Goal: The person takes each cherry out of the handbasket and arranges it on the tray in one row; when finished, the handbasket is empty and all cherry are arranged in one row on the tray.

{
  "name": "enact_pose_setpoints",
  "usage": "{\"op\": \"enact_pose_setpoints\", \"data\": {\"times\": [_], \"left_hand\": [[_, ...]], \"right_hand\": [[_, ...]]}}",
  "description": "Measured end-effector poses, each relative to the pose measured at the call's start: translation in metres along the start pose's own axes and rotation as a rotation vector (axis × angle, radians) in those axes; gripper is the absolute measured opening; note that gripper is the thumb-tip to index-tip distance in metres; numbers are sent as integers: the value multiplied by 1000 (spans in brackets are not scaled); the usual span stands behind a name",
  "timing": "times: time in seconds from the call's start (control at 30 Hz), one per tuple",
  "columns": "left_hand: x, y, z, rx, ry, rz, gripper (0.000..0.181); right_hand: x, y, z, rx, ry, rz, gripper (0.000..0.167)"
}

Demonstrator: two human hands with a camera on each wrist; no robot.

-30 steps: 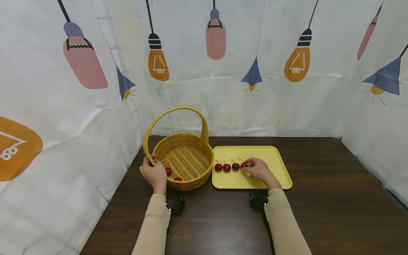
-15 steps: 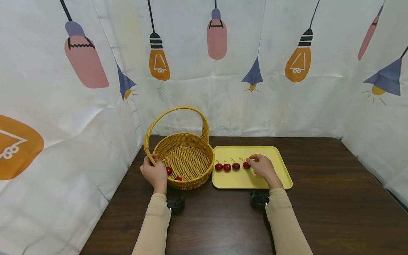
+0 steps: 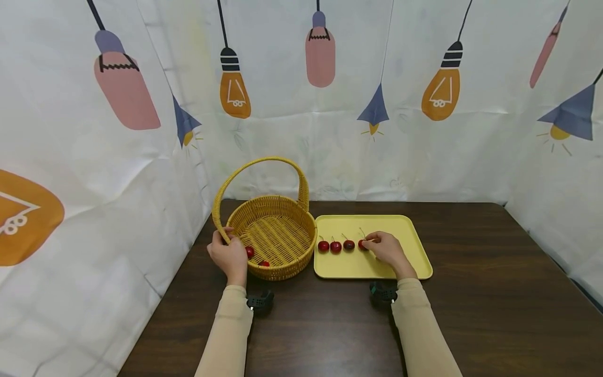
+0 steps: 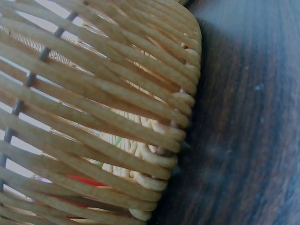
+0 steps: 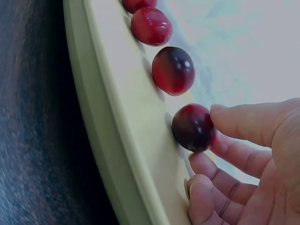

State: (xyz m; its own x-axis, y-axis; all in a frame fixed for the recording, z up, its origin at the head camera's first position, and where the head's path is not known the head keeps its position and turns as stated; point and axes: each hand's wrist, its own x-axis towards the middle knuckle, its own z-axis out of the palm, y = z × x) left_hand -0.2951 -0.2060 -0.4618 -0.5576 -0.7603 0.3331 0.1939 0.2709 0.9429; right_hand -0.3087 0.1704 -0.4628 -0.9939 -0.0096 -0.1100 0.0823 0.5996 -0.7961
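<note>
My left hand (image 3: 229, 258) grips the left base of the arched handle (image 3: 219, 209) on a yellow woven basket (image 3: 282, 273). Two cherries (image 3: 249, 252) lie inside, near its front left wall. To the right, on the yellow tray (image 3: 367, 268), several dark red cherries with stems form a row. At the right end of that row, my right hand (image 3: 387, 248) pinches a cherry (image 5: 193, 127) between thumb and fingers. It looks to be at tray level. The left wrist view shows only the basket's weave (image 4: 103, 103), with a bit of red behind the slats; no fingers appear there.
Basket and tray stand side by side on a dark wooden table (image 3: 330, 324). Behind the table hangs a white curtain (image 3: 282, 136) printed with lamps, which also runs along both sides. A dark wrist device (image 3: 260, 302) sits on each arm.
The cherry at the row's right end has shifted slightly right, and its stem stands more upright. My right fingers have moved from its upper edge to around its side. The left hand stays put.
</note>
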Motion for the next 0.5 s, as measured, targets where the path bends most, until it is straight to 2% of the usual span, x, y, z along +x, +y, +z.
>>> {"op": "enact_pose_setpoints", "data": {"times": [0.3, 0.5], "left_hand": [[0, 0, 0, -2, 2, -3, 15], [1, -1, 0, -12, -4, -4, 16]], "right_hand": [[1, 0, 1, -24, 1, -15, 37], [0, -7, -4, -35, 82, -70, 40]]}}
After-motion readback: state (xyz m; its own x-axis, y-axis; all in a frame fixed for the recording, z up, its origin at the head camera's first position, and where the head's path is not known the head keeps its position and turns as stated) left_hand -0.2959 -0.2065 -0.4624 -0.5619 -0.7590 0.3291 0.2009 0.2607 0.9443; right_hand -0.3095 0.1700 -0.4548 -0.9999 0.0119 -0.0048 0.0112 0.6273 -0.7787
